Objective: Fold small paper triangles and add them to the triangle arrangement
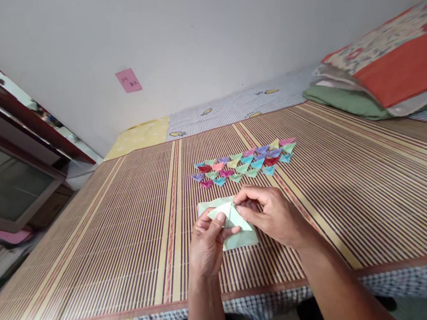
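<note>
A pale green folded paper point(223, 211) with a triangular shape is held up between both hands. My left hand point(210, 237) grips its left and lower part, thumb across the front and fingers behind. At the paper's upper right, my right hand point(268, 212) pinches the edge near the tip with thumb and forefinger. Beneath the hands lies a stack of light green sheets point(246, 239) on the striped mat. Beyond it, several small folded paper boats point(242, 168) in many colours stand in rows.
The striped bamboo mat point(137, 226) covers the bed. Folded bedding point(396, 72) is piled at the back right. A pink note point(129, 80) sticks to the wall. At the far left is a glass-fronted cabinet point(9, 178).
</note>
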Tool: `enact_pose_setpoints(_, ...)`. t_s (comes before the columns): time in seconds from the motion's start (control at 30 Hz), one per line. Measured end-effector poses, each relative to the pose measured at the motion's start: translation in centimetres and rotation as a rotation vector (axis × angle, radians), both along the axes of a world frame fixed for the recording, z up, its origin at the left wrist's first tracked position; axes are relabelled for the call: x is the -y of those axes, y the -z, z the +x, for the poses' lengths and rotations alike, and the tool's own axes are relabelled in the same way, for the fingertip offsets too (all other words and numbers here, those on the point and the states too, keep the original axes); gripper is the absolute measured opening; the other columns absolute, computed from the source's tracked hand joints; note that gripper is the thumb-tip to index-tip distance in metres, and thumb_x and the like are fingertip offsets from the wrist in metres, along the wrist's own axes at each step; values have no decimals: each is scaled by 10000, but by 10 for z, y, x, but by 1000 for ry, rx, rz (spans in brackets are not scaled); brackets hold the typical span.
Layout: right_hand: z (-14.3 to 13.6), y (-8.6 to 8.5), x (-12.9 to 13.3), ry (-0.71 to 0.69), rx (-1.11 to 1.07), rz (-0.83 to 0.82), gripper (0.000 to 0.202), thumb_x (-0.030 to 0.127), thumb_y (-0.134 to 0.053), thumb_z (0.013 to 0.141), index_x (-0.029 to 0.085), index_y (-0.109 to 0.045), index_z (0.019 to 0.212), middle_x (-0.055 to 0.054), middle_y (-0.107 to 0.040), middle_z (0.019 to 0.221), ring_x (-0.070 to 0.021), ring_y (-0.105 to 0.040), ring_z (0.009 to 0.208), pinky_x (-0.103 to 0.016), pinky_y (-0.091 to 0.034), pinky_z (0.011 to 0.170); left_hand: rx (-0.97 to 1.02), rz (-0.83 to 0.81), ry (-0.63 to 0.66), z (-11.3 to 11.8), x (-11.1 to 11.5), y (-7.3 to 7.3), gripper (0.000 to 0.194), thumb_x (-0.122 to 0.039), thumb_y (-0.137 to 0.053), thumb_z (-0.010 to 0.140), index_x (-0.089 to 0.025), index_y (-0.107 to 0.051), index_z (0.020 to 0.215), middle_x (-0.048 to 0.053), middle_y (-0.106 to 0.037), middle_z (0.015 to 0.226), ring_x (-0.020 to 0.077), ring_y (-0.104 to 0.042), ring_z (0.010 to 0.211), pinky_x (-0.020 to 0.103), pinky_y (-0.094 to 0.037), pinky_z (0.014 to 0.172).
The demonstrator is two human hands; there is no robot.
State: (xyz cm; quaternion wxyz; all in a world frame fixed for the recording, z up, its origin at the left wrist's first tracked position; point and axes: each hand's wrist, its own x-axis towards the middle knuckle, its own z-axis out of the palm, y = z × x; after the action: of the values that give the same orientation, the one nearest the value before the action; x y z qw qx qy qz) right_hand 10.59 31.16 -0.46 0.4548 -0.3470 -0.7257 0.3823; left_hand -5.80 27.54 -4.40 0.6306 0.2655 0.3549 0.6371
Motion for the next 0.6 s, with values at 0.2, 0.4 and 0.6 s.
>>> enact_pose_setpoints(0.2, 1, 4, 0, -23, 5, -54, 89, 173, -617, 882, 186, -660, 806, 33, -568, 659, -113, -505, 595, -228, -400, 526, -106, 18, 22, 0, 1, -3, 273, -335, -923, 710, -134, -792, 841, 38, -732, 788, 124, -670, 651, 209, -617, 566)
enact_pose_setpoints(0.4, 2, 6, -1, -117, -23, -147, 97, 175, -601, 894, 175, -697, 877, 9, -642, 701, -124, -564, 615, -238, -432, 543, -187, 2, 129, -5, 3, -5, 311, -403, -895, 731, -125, -781, 812, 43, -700, 734, 116, -609, 603, 194, -530, 495)
enact_pose_setpoints(0.6, -1, 9, 0, -95, -21, -157, 98, 147, -595, 871, 180, -646, 793, 32, -583, 661, -108, -512, 590, -228, -392, 525, -286, -7, 74, -9, 4, -4, 327, -370, -944, 658, -128, -725, 687, -17, -604, 560, 65, -508, 503, 168, -420, 501)
